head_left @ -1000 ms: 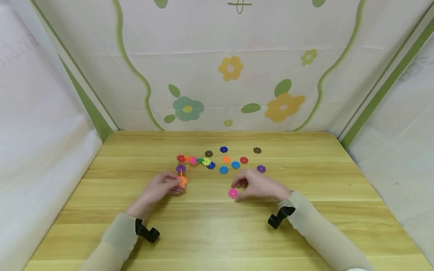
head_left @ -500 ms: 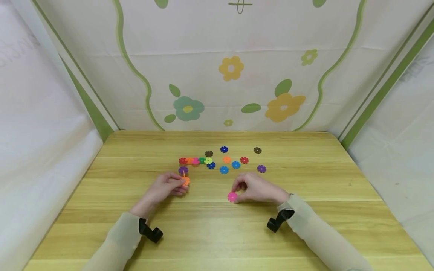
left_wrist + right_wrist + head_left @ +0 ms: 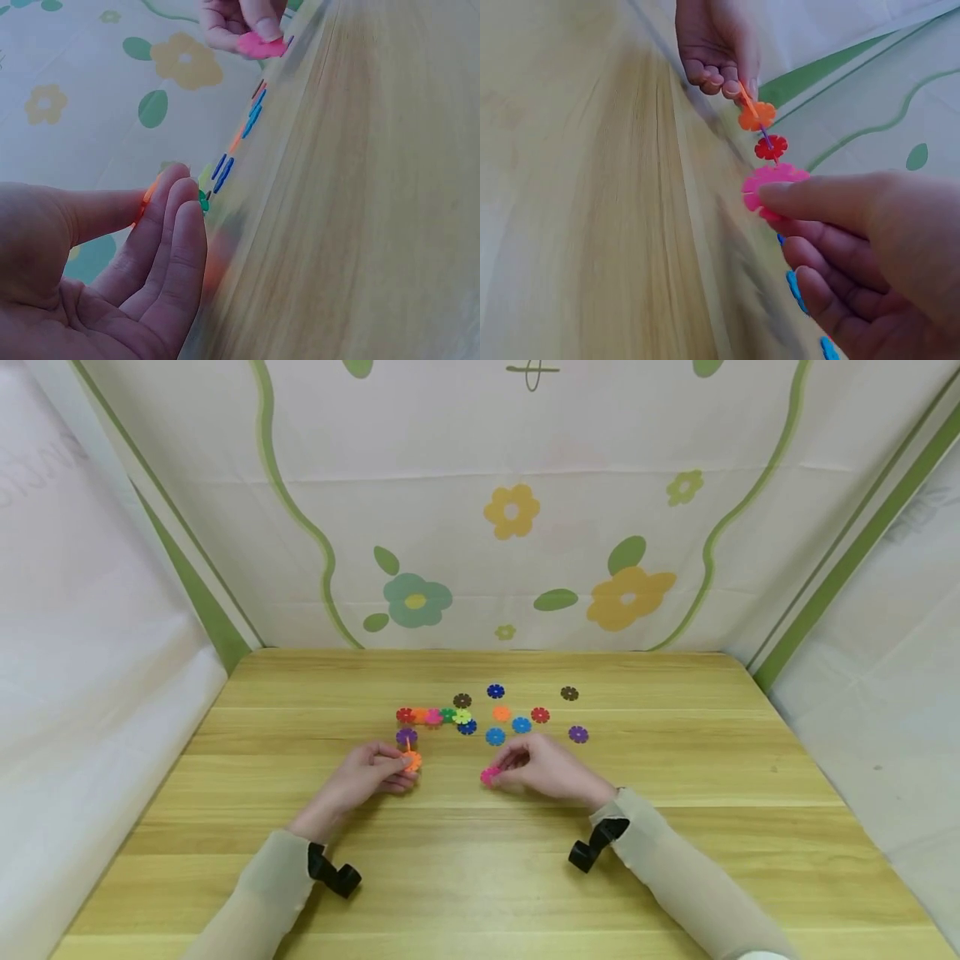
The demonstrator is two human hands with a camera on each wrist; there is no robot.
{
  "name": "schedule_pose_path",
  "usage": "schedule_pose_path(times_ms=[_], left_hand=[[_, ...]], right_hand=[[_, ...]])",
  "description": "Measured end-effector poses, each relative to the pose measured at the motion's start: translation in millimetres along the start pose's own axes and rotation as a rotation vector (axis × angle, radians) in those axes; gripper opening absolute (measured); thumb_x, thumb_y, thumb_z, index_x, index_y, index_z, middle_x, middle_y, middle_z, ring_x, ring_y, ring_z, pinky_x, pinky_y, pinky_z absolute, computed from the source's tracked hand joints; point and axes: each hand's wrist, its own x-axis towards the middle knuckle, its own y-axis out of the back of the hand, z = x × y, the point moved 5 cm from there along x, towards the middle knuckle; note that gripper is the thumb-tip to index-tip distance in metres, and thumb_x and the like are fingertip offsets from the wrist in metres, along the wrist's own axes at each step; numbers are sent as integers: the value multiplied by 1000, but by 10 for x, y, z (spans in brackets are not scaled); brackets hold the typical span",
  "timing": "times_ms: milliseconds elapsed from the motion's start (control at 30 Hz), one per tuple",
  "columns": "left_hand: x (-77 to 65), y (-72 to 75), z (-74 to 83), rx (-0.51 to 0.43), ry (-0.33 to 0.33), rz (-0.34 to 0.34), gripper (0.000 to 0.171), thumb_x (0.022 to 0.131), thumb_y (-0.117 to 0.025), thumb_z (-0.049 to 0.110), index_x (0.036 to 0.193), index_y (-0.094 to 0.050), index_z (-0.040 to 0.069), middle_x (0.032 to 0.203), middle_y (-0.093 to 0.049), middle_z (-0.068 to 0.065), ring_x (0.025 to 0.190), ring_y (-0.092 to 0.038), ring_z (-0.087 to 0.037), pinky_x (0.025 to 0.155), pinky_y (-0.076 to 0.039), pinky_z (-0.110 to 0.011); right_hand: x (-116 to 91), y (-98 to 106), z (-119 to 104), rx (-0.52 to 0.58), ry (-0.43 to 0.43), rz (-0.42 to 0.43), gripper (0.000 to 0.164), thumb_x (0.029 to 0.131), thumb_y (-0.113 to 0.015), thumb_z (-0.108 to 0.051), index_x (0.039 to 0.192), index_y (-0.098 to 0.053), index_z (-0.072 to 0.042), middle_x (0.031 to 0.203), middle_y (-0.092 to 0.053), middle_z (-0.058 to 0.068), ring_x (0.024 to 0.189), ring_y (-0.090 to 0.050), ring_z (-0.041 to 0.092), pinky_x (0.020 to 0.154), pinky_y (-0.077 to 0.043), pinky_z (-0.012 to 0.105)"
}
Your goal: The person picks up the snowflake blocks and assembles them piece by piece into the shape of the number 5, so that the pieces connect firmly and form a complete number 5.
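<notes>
My left hand (image 3: 363,772) pinches an orange notched plastic disc (image 3: 413,761) between thumb and fingers. This disc is the near end of a joined chain, which runs back through a purple disc (image 3: 407,736) to a red disc (image 3: 405,716). From there it turns right through orange, pink and green discs to a yellow-green disc (image 3: 462,717). In my right hand (image 3: 551,766) a loose pink notched disc (image 3: 769,187) is pinched between thumb and fingers, apart from the chain. The right wrist view shows it in front of the red disc, overlapping part of the chain.
Several loose discs lie on the wooden table (image 3: 480,877) behind the right hand, among them light blue (image 3: 495,737), red (image 3: 540,715), brown (image 3: 569,693) and purple (image 3: 577,734). A dark blue disc (image 3: 467,727) lies beside the chain's right end. A patterned cloth (image 3: 450,527) stands behind the table.
The right hand first lowered slightly toward the person, then moved left with the pink disc toward the left hand. The left hand and chain shifted slightly right, then stayed nearly still.
</notes>
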Motion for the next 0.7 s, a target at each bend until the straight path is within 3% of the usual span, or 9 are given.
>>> schedule_pose_path(times_ms=[233, 433, 700], left_hand=[[0, -5, 6, 1, 0, 6, 28, 105, -57, 7, 121, -50, -16, 104, -72, -26, 91, -72, -31, 82, -60, -37], [12, -10, -4, 3, 3, 9, 31, 105, -57, 9, 121, -50, -16, 104, -72, -24, 91, -72, -31, 82, -60, -37], [12, -8, 0, -13, 3, 4, 30, 105, -56, 6, 121, -48, -17, 104, -71, -26, 92, -72, -32, 83, -60, -37]], right_hand=[[256, -159, -63, 77, 50, 88, 8, 93, -78, -23, 100, -81, -25, 96, -74, -10, 88, -70, 15, 77, -58, 34], [444, -308, -147, 157, 76, 107, 10, 97, -74, -21, 103, -80, -23, 101, -76, -10, 94, -71, 14, 81, -59, 34], [580, -415, -172, 136, 104, 120, 11, 95, -75, -18, 104, -81, -21, 100, -75, -12, 93, -71, 11, 81, -59, 31]])
